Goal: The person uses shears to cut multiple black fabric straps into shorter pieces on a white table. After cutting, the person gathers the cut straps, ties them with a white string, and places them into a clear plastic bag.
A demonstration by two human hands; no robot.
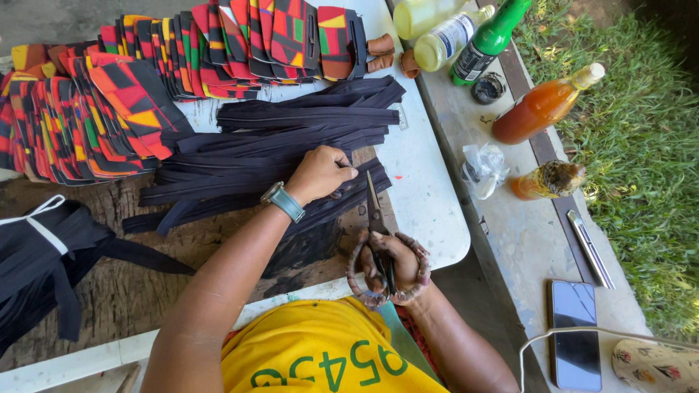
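Nearest the camera, the right hand (391,263) is closed through the wrapped handles of a pair of scissors (377,231), whose blades point away from the person and look shut or nearly so, the tip lying just beside the near edge of the black straps (291,138). A little farther and to the left, the left hand (320,173), with a watch (282,201) at the wrist, is curled with its fingers pressing down on those straps, pinching or steadying one end; whether it truly grips a single strap cannot be told. The straps lie in a loose fan across the middle of the white table (429,189), running left to right. By the look of it, the step in hand is picking out and holding one strap for a cut. The next move calls for opening the blades, bringing them across the held strap alone, and keeping the fingers clear. At the near left a bundle of black cloth (44,255) is tied with white tape. Farther off, along the far edge, stand rows of bright patterned fabric pieces (145,80). To the right, on the grey bench (524,240), lie a phone (574,333) and several bottles (542,109).
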